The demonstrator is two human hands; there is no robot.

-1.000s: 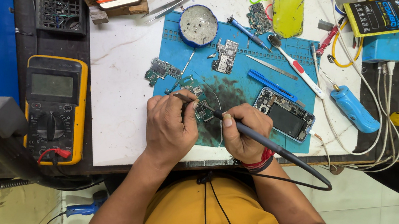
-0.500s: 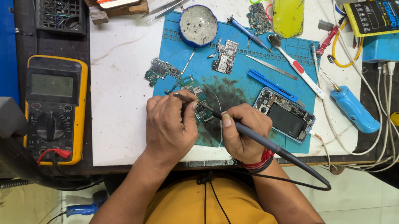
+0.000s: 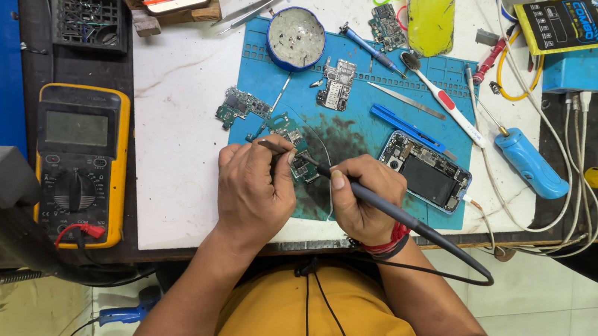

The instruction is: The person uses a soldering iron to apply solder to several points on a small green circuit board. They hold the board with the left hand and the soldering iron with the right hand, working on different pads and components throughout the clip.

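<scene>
Fingers (image 3: pixel 269 165) of the left hand (image 3: pixel 250 196) curl together and press down on a small green circuit board (image 3: pixel 303 166), pinning it to the blue work mat (image 3: pixel 354 120); whether they pinch anything else I cannot tell; fingers (image 3: pixel 338 182) of the right hand (image 3: pixel 366 198) close around the dark handle of a soldering iron (image 3: pixel 362 194), held like a pen, its thin tip slanting up-left to the board just beside the left thumb; the iron's black cable loops back past the right wrist, which wears a red band; the board lies near the front edge of the mat, on a dark scorched patch; just right of the right hand an opened smartphone (image 3: pixel 425 172) lies face down with its insides showing; farther back on the mat lie two more bare boards (image 3: pixel 241 107), a round tin (image 3: pixel 295 37), a blue-handled screwdriver (image 3: pixel 369 47) and a toothbrush (image 3: pixel 441 99); a blue electric tool (image 3: pixel 531 164) rests at the mat's right edge; on the worktop (image 3: pixel 182 129) to the left sits a yellow multimeter (image 3: pixel 81 163), well apart from the hands.
</scene>
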